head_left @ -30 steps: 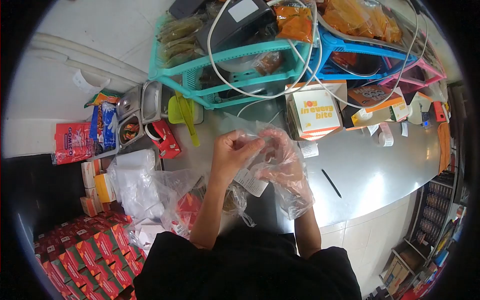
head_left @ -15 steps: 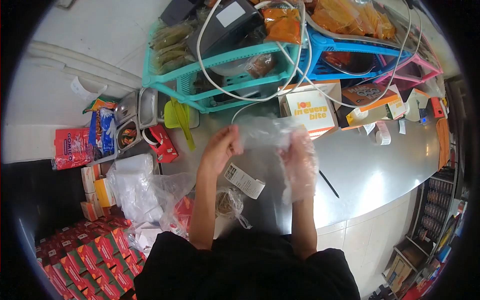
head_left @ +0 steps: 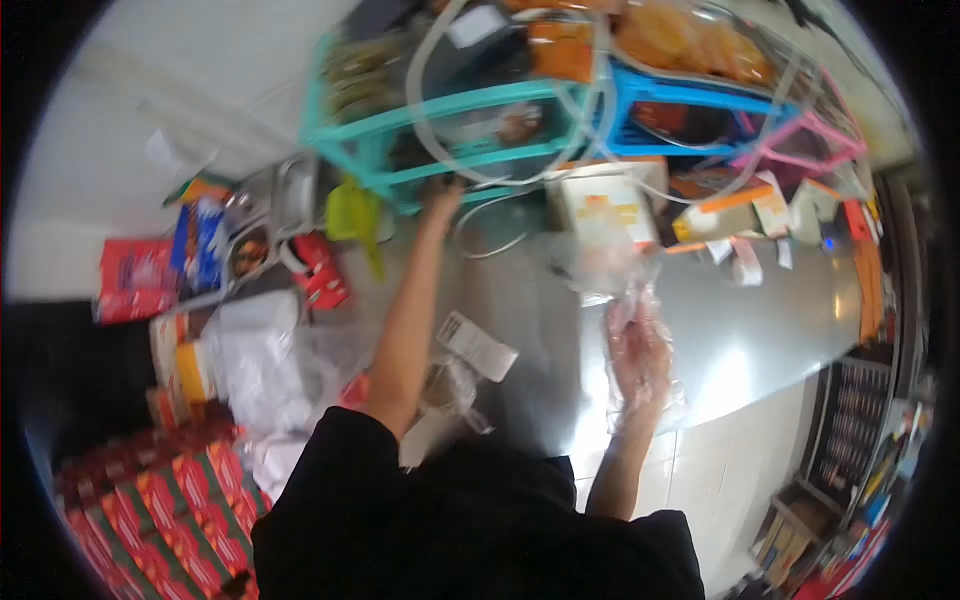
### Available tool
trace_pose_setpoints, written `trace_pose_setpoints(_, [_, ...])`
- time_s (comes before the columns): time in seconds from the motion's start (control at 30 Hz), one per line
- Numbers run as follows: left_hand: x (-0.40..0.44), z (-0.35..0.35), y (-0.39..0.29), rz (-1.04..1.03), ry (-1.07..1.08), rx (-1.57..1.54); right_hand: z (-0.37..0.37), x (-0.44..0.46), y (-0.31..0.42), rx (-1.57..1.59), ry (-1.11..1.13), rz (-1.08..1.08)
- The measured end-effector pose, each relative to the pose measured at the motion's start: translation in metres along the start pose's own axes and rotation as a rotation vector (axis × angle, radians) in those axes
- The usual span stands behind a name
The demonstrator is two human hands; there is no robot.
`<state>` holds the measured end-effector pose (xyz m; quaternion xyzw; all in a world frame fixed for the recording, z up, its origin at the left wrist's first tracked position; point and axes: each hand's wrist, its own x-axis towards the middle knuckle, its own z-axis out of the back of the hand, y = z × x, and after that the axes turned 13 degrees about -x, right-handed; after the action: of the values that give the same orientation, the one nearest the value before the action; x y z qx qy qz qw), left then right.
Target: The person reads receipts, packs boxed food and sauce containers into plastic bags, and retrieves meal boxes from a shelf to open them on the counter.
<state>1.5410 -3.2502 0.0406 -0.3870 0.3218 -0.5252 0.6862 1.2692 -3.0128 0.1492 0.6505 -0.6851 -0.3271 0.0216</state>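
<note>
Steel counter, illegible receipt, left hand at teal rack, right hand in plastic, grips unclear

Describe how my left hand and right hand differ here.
The left hand looks bare where it shows; the right hand is covered in clear plastic. The left hand is up at the turquoise rack; the right hand is nearer the body, above the steel counter. Both extend forward from black sleeves.

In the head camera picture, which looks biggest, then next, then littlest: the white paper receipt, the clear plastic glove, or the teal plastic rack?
1. Teal plastic rack
2. Clear plastic glove, its edges blurred
3. White paper receipt
</note>
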Motion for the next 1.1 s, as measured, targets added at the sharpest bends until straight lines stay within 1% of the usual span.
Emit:
trace_pose_setpoints(0.03, [-0.043,0.025,-0.052,0.208,0.137,-0.104,0.008,0.001,-0.008,0.002,0.003,-0.051])
trace_pose_setpoints(0.07, [-0.075,0.023,-0.049,0.199,-0.017,-0.104,-0.006,-0.003,-0.011,0.171,-0.029,-0.14])
trace_pose_setpoints(0.1, [-0.121,0.054,-0.089,0.133,0.124,-0.068,-0.006,-0.002,-0.017,0.251,-0.009,-0.18])
trace_pose_setpoints(0.13, [-0.155,0.067,-0.098,0.142,0.141,-0.109,-0.004,-0.005,-0.015,0.4,0.003,-0.319])
trace_pose_setpoints(0.17, [-0.188,0.078,-0.094,-0.084,0.092,-0.158,-0.007,-0.008,-0.016,0.255,0.104,-0.267])
trace_pose_setpoints(0.2, [-0.22,0.105,-0.114,-0.267,0.05,-0.144,-0.004,-0.007,-0.011,0.307,0.208,-0.299])
trace_pose_setpoints(0.23, [-0.247,0.14,-0.133,-0.377,0.004,-0.057,-0.007,-0.006,-0.007,0.232,0.166,-0.176])
trace_pose_setpoints(0.27, [-0.272,0.18,-0.145,-0.483,-0.024,0.024,-0.031,-0.02,-0.008,-0.186,0.23,0.131])
trace_pose_setpoints(0.33, [-0.312,0.253,-0.144,-0.436,-0.314,0.196,-0.126,-0.066,-0.026,-0.896,0.019,0.491])
trace_pose_setpoints(0.4, [-0.34,0.297,-0.111,-0.162,-0.751,0.33,-0.155,-0.089,-0.048,-1.186,0.128,0.669])
trace_pose_setpoints(0.43, [-0.354,0.321,-0.097,-0.012,-0.753,0.48,-0.165,-0.105,-0.066,-1.155,0.368,0.535])
trace_pose_setpoints(0.47, [-0.362,0.335,-0.081,0.096,-0.816,0.513,-0.175,-0.121,-0.085,-1.125,0.585,0.375])
trace_pose_setpoints(0.5, [-0.373,0.354,-0.038,0.25,-0.696,0.208,-0.192,-0.134,-0.114,-1.352,0.802,0.22])
trace_pose_setpoints(0.53, [-0.381,0.368,-0.004,0.39,-0.56,-0.096,-0.184,-0.133,-0.155,-1.521,1.113,0.425])
trace_pose_setpoints(0.57, [-0.385,0.371,-0.005,0.344,-0.586,-0.437,-0.177,-0.133,-0.197,-1.61,1.431,0.739])
trace_pose_setpoints(0.6, [-0.386,0.373,-0.012,0.289,-0.598,-0.777,-0.169,-0.132,-0.239,-1.553,1.691,1.034])
trace_pose_setpoints(0.63, [-0.39,0.378,-0.018,0.23,-0.594,-1.116,-0.207,-0.164,-0.266,-2.053,1.844,0.433])
trace_pose_setpoints(0.67, [-0.396,0.384,-0.021,0.2,-0.486,-1.21,-0.204,-0.162,-0.278,-2.128,1.931,0.599])
trace_pose_setpoints(0.73, [-0.406,0.388,-0.025,0.181,-0.411,-1.247,-0.169,-0.147,-0.319,-2.244,2.097,0.952])
trace_pose_setpoints(0.77, [-0.409,0.391,-0.026,0.165,-0.372,-1.261,-0.141,-0.119,-0.343,-2.169,1.871,1.047])
trace_pose_setpoints(0.8, [-0.413,0.391,-0.028,0.156,-0.303,-1.238,-0.118,-0.083,-0.361,-2.075,1.736,0.84])
trace_pose_setpoints(0.83, [-0.415,0.389,-0.027,0.191,-0.286,-1.224,-0.096,-0.048,-0.379,-1.94,1.603,0.662])
trace_pose_setpoints(0.87, [-0.417,0.386,-0.026,0.234,-0.265,-1.206,-0.091,-0.024,-0.391,-1.761,1.49,0.229])
trace_pose_setpoints(0.9, [-0.418,0.385,-0.025,0.272,-0.239,-1.183,-0.102,-0.01,-0.398,-1.947,1.765,0.084])
trace_pose_setpoints(0.93, [-0.419,0.385,-0.022,0.233,-0.221,-1.201,-0.114,-0.008,-0.396,-2.11,1.922,0.048])
trace_pose_setpoints(0.97, [-0.417,0.386,-0.021,0.219,-0.229,-1.196,-0.123,-0.009,-0.394,-2.22,2.017,0.043])
trace_pose_setpoints(1.03, [-0.414,0.387,-0.021,0.197,-0.236,-1.187,-0.135,-0.011,-0.386,-2.277,2.095,0.1])
trace_pose_setpoints(1.1, [-0.412,0.389,-0.023,0.22,-0.235,-1.2,-0.148,-0.015,-0.376,-2.283,2.134,0.179])
